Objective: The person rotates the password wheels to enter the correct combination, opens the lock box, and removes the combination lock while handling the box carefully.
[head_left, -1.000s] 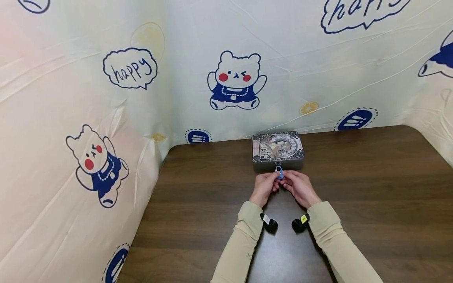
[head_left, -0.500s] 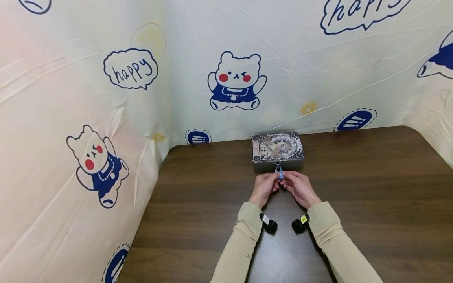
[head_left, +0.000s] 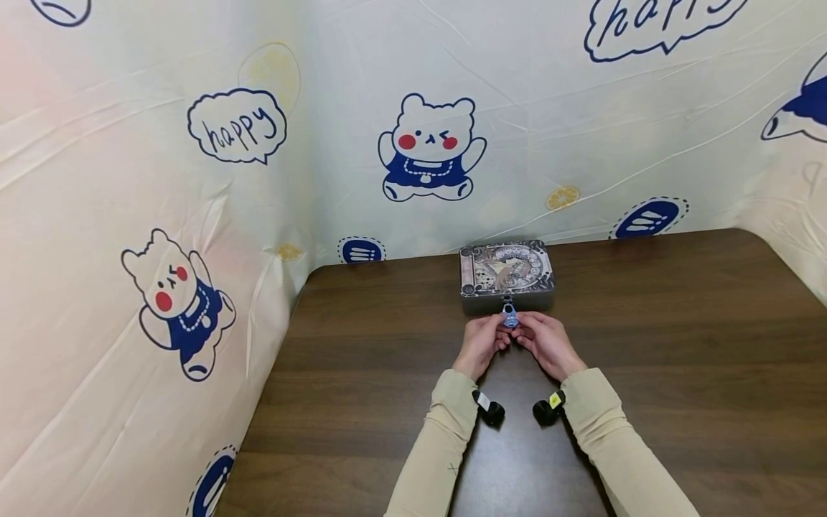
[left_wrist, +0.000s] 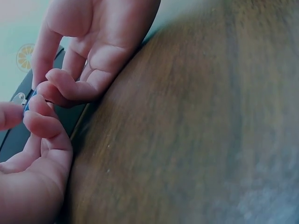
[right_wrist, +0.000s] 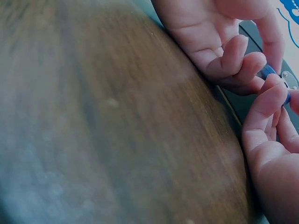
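A small blue padlock (head_left: 510,317) is at the front latch of a dark tin box (head_left: 507,269) with an ornate printed lid, which is closed. My left hand (head_left: 479,346) pinches the padlock from the left between thumb and fingertips. From the other side, my right hand (head_left: 548,343) holds it in the same way, and the fingertips of both hands nearly meet beneath it. Both wrist views show a blue edge of the padlock (left_wrist: 29,103) between the fingers, beside a silver metal latch plate (right_wrist: 289,80). Most of the padlock's body is covered by fingers there.
The box stands at the back edge of a dark brown wooden table (head_left: 368,373). Behind and to the left hangs a pale printed curtain (head_left: 349,143) with bears and lettering. Small black wrist cameras (head_left: 548,413) sit at the cuffs.
The left thumb has shifted slightly left, and more of the padlock's blue face shows. The right hand and the box have stayed in place.
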Tool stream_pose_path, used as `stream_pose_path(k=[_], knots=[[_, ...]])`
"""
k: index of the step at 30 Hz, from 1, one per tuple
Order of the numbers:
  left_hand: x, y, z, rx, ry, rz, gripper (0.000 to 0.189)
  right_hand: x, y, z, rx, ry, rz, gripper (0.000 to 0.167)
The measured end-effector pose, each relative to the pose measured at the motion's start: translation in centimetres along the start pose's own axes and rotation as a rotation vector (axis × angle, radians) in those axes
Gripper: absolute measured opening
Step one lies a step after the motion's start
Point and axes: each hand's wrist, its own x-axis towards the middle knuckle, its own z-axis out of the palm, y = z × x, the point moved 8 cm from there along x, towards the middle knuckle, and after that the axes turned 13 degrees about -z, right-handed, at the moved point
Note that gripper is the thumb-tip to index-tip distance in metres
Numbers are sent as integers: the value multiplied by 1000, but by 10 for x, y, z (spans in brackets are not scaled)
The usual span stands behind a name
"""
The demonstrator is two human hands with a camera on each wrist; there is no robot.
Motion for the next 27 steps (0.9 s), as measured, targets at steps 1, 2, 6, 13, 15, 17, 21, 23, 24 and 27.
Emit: stream_pose_path(k=[1,2,6,13,15,17,21,23,24,27], knots=[[0,0,0,-4,2,-3,16,0,0,0,-2,0,0,16],[1,0,-1,-8,4,-5,18,0,0,0,-3,-1,-1,16],[0,0,0,-11,5,-4,20,0,-1,0,-3,0,-5,15],[0,2,1,8,-3,3,21,1,-1,0,-3,-3,-10,14],[0,2,1,16,-4,8,20,1,0,-1,-8,-4,-10,14],[-1,2,2,22,-4,16,20,1,0,-1,-14,-6,-9,13],[-1,3,2,33,6,26,19,2,0,-1,-17,-10,-11,13],[-1,3,2,39,14,28,19,2,0,-1,-13,-13,-10,13],[-2,3,2,45,17,31,19,2,0,-1,-9,-13,-10,13],[-4,3,2,50,30,35,19,2,1,-1,0,-9,-7,13]])
